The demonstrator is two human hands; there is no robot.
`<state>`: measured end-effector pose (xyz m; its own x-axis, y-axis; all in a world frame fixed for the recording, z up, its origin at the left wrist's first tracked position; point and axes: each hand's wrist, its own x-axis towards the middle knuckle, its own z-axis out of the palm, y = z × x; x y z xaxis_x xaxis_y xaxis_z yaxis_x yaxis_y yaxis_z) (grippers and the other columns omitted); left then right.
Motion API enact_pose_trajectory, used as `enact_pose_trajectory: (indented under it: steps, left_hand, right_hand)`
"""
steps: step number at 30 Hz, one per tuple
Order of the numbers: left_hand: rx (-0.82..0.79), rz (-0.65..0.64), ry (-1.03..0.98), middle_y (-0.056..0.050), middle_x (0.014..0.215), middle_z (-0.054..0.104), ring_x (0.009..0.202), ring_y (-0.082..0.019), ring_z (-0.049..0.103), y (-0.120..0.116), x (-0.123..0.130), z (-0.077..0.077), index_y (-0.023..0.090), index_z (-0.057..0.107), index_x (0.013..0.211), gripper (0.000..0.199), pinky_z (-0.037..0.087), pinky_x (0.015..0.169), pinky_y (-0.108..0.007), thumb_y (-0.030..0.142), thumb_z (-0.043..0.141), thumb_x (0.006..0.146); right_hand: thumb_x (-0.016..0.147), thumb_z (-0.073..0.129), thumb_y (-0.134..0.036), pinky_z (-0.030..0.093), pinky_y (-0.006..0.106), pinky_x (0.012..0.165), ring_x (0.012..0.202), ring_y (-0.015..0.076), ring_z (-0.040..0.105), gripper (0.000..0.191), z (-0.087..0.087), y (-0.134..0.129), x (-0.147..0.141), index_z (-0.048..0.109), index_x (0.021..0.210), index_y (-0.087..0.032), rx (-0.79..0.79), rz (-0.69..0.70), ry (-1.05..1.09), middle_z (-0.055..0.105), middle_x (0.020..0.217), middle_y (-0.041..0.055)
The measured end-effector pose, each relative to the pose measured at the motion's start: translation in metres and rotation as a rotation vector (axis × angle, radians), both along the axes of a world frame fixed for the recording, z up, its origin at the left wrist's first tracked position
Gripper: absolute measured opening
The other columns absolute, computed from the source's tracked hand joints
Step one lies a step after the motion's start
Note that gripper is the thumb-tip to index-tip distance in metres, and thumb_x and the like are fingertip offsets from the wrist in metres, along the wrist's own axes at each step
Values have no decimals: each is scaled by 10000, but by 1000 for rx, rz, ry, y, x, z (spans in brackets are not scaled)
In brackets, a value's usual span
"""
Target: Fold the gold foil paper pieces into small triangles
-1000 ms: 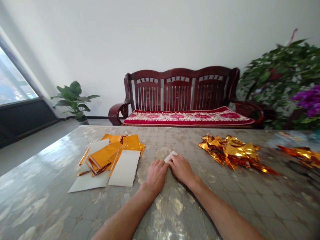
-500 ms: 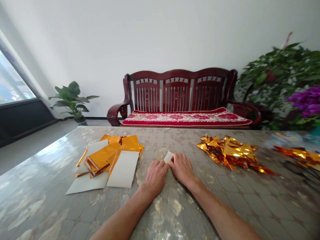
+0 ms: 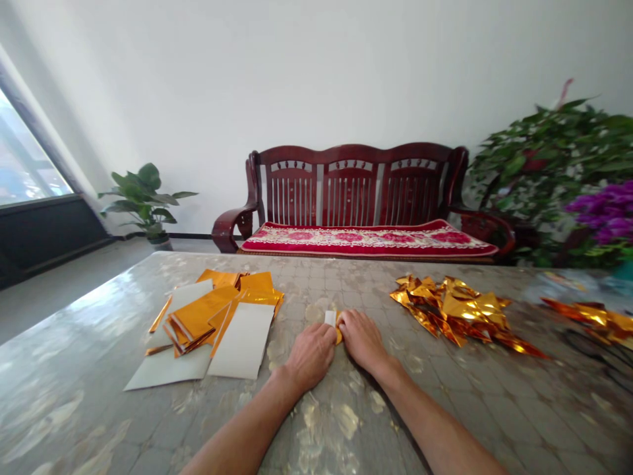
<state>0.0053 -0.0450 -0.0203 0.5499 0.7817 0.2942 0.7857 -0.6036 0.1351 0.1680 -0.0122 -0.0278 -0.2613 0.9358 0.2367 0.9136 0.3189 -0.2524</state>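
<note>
Between my hands, at the middle of the table, is a small folded piece of gold foil paper (image 3: 330, 317), its pale side and a strip of gold showing. My left hand (image 3: 312, 355) is closed on its left edge, fingers curled. On the other side my right hand (image 3: 362, 338) grips it with bent fingers, the thumb side toward the paper. Both hands rest low on the table, and most of the paper is hidden under the fingers. To the left lies a loose stack of gold foil sheets (image 3: 202, 313), some with the pale side up.
Folded shiny gold foil pieces (image 3: 469, 305) are heaped to the right. More gold foil (image 3: 601, 321), a clear plastic bag (image 3: 564, 285) and a dark looped object (image 3: 591, 349) lie at the far right. Past the patterned tabletop (image 3: 316, 267) stands a wooden bench (image 3: 349, 191).
The paper between my hands has turned more upright, and a gold strip now shows beside its pale part. The whole view has shifted slightly.
</note>
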Motion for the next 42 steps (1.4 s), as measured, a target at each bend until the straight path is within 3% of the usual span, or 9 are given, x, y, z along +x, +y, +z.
enact_pose_trajectory:
  steps: [4, 11, 20, 26, 32, 42]
  left_hand:
    - [-8, 22, 36, -15, 949, 641, 918, -171, 563, 4, 2, -1, 205, 578, 942, 175, 447, 850, -290, 247, 420, 1002]
    - [-48, 56, 44, -13, 931, 647, 897, -168, 573, -1, 6, 1, 210, 597, 942, 120, 447, 818, -281, 224, 483, 978]
    - [8, 108, 49, -17, 1213, 596, 1052, -197, 546, 0, 9, -9, 257, 588, 1148, 209, 460, 905, -330, 222, 536, 948]
    - [4, 78, 94, -17, 1104, 643, 1005, -206, 551, -10, 13, -10, 250, 599, 1105, 163, 455, 864, -340, 247, 530, 957]
    - [7, 83, 108, -28, 1094, 634, 1000, -221, 549, -21, 15, -9, 248, 587, 1111, 163, 458, 828, -356, 268, 541, 957]
    - [23, 44, 118, -32, 1082, 631, 979, -232, 551, -24, 15, -13, 231, 583, 1066, 121, 457, 812, -368, 261, 533, 959]
  right_hand:
    - [936, 472, -201, 351, 268, 790, 930, 175, 570, 149, -2, 4, 4, 618, 910, -218, -5, -4, 73, 662, 980, 27]
    - [902, 518, -219, 373, 249, 749, 891, 162, 594, 114, -1, 5, 4, 622, 856, -215, -33, -45, 145, 674, 926, 19]
    - [910, 559, -323, 390, 285, 770, 982, 214, 589, 178, 5, 5, -2, 630, 1025, -206, -21, -165, 28, 642, 1035, 72]
    - [902, 550, -297, 392, 278, 752, 974, 196, 606, 135, 6, 4, 0, 624, 982, -219, -41, -173, 71, 656, 1024, 54]
    - [888, 523, -256, 391, 269, 720, 970, 186, 634, 195, 13, 4, 5, 603, 1062, -219, -148, -194, 87, 684, 1057, 53]
    - [869, 498, -251, 350, 274, 652, 881, 192, 642, 121, 22, -1, 4, 607, 910, -220, -147, -181, 46, 695, 969, 50]
